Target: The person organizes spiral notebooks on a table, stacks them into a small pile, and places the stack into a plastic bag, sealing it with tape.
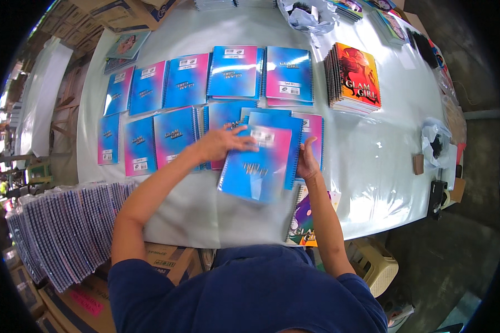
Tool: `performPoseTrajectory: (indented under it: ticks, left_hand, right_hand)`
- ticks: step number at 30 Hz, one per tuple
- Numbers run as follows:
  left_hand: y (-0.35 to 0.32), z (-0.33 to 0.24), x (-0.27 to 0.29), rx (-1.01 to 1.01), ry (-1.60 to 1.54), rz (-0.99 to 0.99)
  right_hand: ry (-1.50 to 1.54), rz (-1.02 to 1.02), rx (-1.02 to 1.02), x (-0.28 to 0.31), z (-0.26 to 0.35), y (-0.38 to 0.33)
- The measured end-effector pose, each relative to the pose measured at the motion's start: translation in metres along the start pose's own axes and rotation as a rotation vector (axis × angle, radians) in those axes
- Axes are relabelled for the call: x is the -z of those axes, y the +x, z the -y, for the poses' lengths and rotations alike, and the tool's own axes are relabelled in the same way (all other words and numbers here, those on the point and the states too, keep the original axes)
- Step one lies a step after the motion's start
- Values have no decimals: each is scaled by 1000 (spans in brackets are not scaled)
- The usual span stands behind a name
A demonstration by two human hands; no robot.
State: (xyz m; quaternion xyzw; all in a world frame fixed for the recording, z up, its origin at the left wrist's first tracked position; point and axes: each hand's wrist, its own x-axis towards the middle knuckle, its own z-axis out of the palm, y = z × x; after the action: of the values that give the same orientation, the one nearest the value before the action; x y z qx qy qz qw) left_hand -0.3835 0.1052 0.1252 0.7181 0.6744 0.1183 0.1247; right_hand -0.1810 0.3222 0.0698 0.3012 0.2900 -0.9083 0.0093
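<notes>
A blue-and-pink spiral notebook (256,172), smeared by motion, lies tilted over other notebooks of the same kind in front of me. My left hand (226,143) has its fingers over that notebook's upper left part. At the right, my right hand (309,161) grips the edge of a blue spiral notebook (293,145) beneath it, thumb up and the other fingers mostly hidden. Partly covered by these is a pink-and-blue notebook (316,129). Two rows of matching notebooks (187,80) spread across the table beyond and left of my hands.
A stack of red-and-orange spiral notebooks (360,77) stands at the right. Near my right forearm lies a multicoloured notebook (303,219). Many bundled notebooks (66,227) stand at the lower left by cardboard boxes (169,259). Plastic bags (436,141) sit on the white-covered table (372,166).
</notes>
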Motion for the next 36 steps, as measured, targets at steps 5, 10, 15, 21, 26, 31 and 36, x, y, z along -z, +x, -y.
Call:
performPoseTrajectory:
  ticks: [5,10,15,21,26,31,36]
  left_hand:
    - [-10,-39,-45,327,166,-93]
    - [-17,-42,-60,399,27,-200]
    - [-35,-29,-49,791,-487,-955]
    - [-81,3,-75,1364,54,-320]
    - [-68,4,-54,1256,42,-224]
    - [-40,-63,29,1112,-123,-381]
    - [20,-150,11,698,-549,-431]
  right_hand:
    - [-427,-23,149,-7,-9,-5]
    - [-408,-150,134,-38,-2,-8]
    - [-300,-60,215,-35,-7,-30]
    - [-298,-48,164,-42,-14,-45]
    - [-314,-169,123,-14,-21,-25]
    - [-367,-93,100,-4,-21,-23]
    - [-20,57,74,16,-23,-20]
